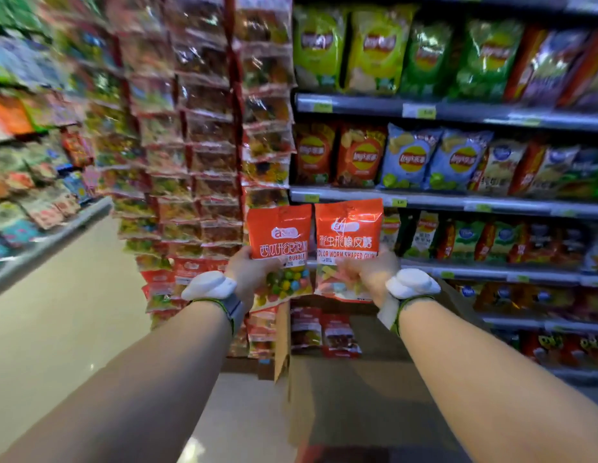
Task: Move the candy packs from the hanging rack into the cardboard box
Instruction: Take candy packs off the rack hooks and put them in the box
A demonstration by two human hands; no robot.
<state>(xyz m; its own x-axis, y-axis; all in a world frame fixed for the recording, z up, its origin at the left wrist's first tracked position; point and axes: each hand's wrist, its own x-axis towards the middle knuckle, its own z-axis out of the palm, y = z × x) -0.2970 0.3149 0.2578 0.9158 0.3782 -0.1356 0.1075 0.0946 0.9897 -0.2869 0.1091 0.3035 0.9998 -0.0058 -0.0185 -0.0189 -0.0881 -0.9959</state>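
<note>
Orange candy packs — bubble pack [280, 243] left hand [249, 274], worm pack [348, 242] right hand [371, 275].

The open cardboard box [351, 389] sits low between the forearms, its mouth facing up and partly unobstructed. Two candy packs [324, 332] already lie at its far end, leaving bare room nearer the person. The box's left flap [282, 339] stands upright along that side, a wall to anything coming from the left. Both hands [254, 274] hold packs side by side directly above the far end of the box. Just left, the hanging rack [204, 155] crowds close, and the chip shelves [458, 198] close off the right. The bare floor [57, 295] on the left is open.
</note>
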